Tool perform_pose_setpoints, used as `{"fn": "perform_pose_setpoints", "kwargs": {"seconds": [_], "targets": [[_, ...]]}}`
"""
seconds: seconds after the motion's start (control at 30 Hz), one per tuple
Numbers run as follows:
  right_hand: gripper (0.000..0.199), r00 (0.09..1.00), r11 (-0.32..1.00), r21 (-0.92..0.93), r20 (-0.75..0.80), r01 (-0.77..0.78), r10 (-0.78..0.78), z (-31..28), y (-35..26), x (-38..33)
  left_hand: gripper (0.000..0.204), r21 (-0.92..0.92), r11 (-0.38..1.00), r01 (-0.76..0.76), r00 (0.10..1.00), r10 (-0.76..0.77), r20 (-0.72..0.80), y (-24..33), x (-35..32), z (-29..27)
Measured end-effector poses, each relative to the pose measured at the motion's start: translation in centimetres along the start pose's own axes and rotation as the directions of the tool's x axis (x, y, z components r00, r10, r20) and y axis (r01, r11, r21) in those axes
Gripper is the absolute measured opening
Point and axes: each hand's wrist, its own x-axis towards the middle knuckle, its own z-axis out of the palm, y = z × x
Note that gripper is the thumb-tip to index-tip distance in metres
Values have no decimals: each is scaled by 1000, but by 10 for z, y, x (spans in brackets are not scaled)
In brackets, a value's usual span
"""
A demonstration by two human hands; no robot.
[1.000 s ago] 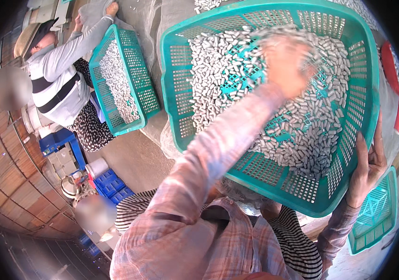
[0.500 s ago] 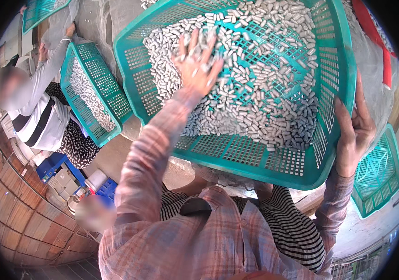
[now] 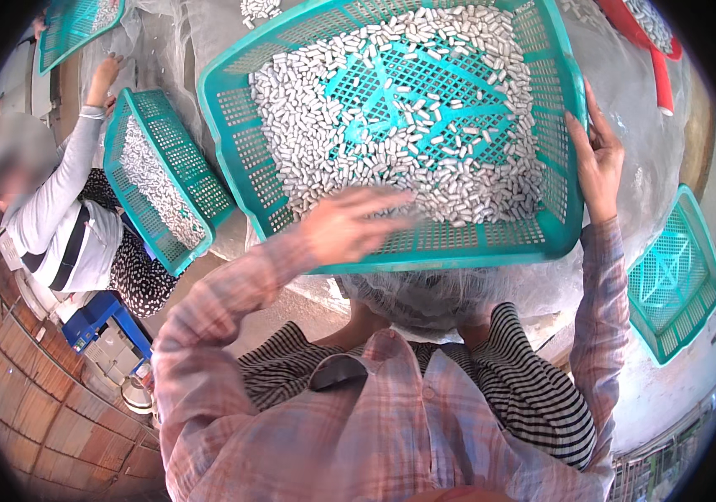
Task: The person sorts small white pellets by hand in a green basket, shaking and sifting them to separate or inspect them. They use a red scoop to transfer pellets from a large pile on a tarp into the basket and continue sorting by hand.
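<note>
A large teal plastic basket (image 3: pixel 573 151) with latticed walls holds a layer of small whitish capsule-shaped pieces (image 3: pixel 299 125). They lie thickest along the left, near and right sides, and the lattice floor shows through at the middle and back. My left hand (image 3: pixel 356 224) is over the near-left part of the basket, blurred by motion. Its fingers stretch out to the right, apart, low over the pieces, with nothing seen in them; whether they touch the pieces I cannot tell. At the right wall, my right hand (image 3: pixel 599 171) grips the basket's rim, thumb and fingers around the edge.
A co-worker (image 3: pixel 69 226) sits at the left beside a smaller teal basket (image 3: pixel 175 142) of similar pieces. A red scoop (image 3: pixel 662 79) with pieces lies at the far right. Another teal basket (image 3: pixel 674 276) stands lower right. Translucent sheeting (image 3: pixel 634 151) lies under the large basket.
My left hand has come from the back-left of the pieces toward the near side. The large basket has shifted left and away, and more of its floor shows. My right hand keeps its grip.
</note>
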Motion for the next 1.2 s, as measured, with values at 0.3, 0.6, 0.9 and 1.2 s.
{"fn": "perform_pose_setpoints", "kwargs": {"seconds": [0.3, 0.6, 0.9, 1.2], "targets": [[50, 999, 983, -180, 27, 46, -42, -1, 4, 4, 45, -905, 422, -60, 439, -803, -403, -109, -129, 6], [47, 999, 977, -212, 34, 27, -20, 22, -64, -14, 60, -946, 295, -133, 457, -829, -323, -89, -167, -29], [49, 1000, 999, -48, 3, 18, -18, 21, -43, -49, 78, 188, 945, 269, 893, -171, -416, -79, -60, -24], [46, 996, 996, 34, 0, 84, -84, 29, -54, -45, 74, -201, 904, 377, 469, -373, -801, -29, 157, 33]]}}
